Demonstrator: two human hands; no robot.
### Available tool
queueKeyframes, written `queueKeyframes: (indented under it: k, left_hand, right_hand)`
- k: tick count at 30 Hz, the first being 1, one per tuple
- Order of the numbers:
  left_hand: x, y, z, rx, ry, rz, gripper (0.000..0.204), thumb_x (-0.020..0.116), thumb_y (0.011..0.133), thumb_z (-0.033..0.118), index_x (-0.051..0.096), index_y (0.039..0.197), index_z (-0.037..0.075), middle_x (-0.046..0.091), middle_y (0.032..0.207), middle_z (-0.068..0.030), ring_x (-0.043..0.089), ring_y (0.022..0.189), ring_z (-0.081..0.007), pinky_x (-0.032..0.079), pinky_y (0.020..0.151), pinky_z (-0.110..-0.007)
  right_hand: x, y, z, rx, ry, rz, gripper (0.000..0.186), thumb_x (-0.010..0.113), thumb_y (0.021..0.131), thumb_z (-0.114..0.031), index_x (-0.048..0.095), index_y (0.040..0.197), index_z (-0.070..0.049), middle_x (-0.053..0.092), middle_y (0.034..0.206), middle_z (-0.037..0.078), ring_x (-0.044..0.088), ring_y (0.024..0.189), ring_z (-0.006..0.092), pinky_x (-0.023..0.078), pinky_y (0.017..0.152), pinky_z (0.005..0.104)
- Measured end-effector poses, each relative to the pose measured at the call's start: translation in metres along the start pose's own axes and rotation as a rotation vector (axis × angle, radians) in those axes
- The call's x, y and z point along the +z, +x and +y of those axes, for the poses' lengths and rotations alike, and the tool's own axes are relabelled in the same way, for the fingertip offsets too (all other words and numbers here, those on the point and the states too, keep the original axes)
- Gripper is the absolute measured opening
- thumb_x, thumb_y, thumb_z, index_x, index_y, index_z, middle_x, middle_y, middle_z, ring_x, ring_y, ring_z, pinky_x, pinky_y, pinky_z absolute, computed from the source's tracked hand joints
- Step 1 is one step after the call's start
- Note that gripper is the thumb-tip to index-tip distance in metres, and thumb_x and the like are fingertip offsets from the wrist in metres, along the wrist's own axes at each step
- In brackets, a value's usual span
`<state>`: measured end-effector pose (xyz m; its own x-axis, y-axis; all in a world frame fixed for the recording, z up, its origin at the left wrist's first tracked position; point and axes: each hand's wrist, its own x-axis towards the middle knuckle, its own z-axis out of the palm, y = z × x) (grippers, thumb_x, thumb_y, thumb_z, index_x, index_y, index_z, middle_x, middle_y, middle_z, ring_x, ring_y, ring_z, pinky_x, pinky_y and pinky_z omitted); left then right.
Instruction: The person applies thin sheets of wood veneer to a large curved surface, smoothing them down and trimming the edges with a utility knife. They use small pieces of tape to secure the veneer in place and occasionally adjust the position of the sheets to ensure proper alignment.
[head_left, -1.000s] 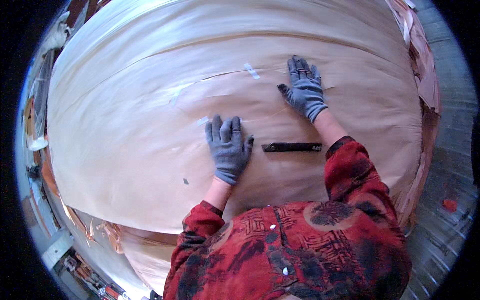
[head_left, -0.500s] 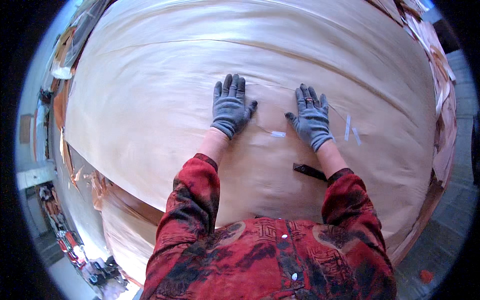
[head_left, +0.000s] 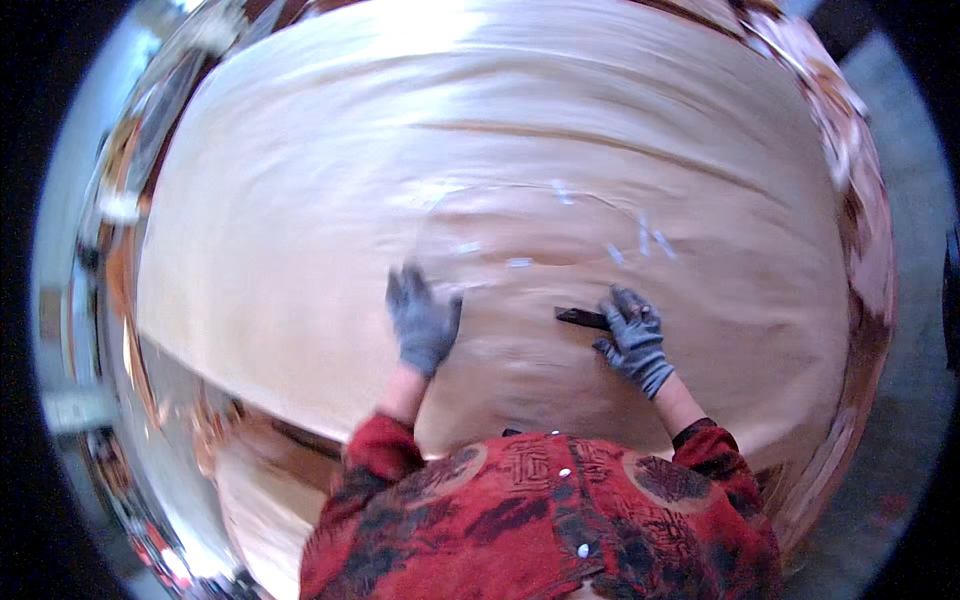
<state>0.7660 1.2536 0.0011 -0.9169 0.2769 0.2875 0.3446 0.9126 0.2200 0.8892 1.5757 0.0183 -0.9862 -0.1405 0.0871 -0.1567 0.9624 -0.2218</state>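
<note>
A broad, thin beige sheet (head_left: 270,250), which looks like wood veneer, spreads in front of me. An oval patch (head_left: 530,222) lies in it, with several small strips of whitish tape (head_left: 518,262) around its edge. My left hand (head_left: 424,325), in a grey glove, is by the sheet just nearer than the patch's left end, fingers stretched and somewhat blurred. On the right, my gloved right hand (head_left: 636,338) reaches to the end of a dark, flat, narrow tool (head_left: 578,317) lying on the sheet. Its thumb and fingers are apart around that end; a firm grip does not show.
Ragged veneer edges (head_left: 870,230) line the right side of the stack. Another beige sheet (head_left: 265,480) sits at the lower left, beside a dark gap. Blurred clutter (head_left: 150,545) stands at the far lower left, and grey floor (head_left: 900,480) shows at right.
Both hands have drawn back toward me from the patch, uncovering its outline and more tape. My right hand has come to the dark tool. The view has shifted slightly.
</note>
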Motion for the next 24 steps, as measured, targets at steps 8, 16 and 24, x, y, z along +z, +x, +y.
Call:
queueKeyframes:
  k: [8,16,24]
  left_hand:
    - [0.007,-0.060,-0.001,0.033,0.206,-0.080,0.076,0.044,0.081,0.043,0.023,0.134,-0.007,0.020,0.141,-0.0266,0.015,0.132,-0.0401,0.007,0.107,-0.050]
    - [0.031,-0.066,-0.027,0.065,0.372,0.028,0.063,0.035,0.089,0.044,0.033,0.133,-0.001,0.030,0.139,-0.0210,0.028,0.128,-0.0373,0.020,0.104,-0.049]
    - [0.043,-0.055,-0.034,0.057,0.458,-0.015,0.066,0.033,0.089,0.050,0.036,0.132,-0.001,0.036,0.137,-0.0183,0.036,0.123,-0.0370,0.028,0.098,-0.050]
  right_hand:
    - [0.043,-0.003,-0.016,0.207,-0.051,0.322,0.013,0.053,0.076,-0.021,0.050,0.084,-0.011,0.051,0.079,0.010,0.053,0.073,0.0276,0.040,0.061,0.0423]
    - [-0.003,-0.069,-0.054,0.489,0.500,0.786,0.025,0.065,0.076,-0.025,0.050,0.085,-0.007,0.052,0.080,0.013,0.055,0.068,0.0357,0.044,0.056,0.0426]
    - [0.062,-0.305,-0.069,0.940,0.746,0.977,0.015,0.061,0.082,-0.020,0.059,0.083,-0.005,0.058,0.076,0.006,0.055,0.069,0.0195,0.046,0.064,0.0309]
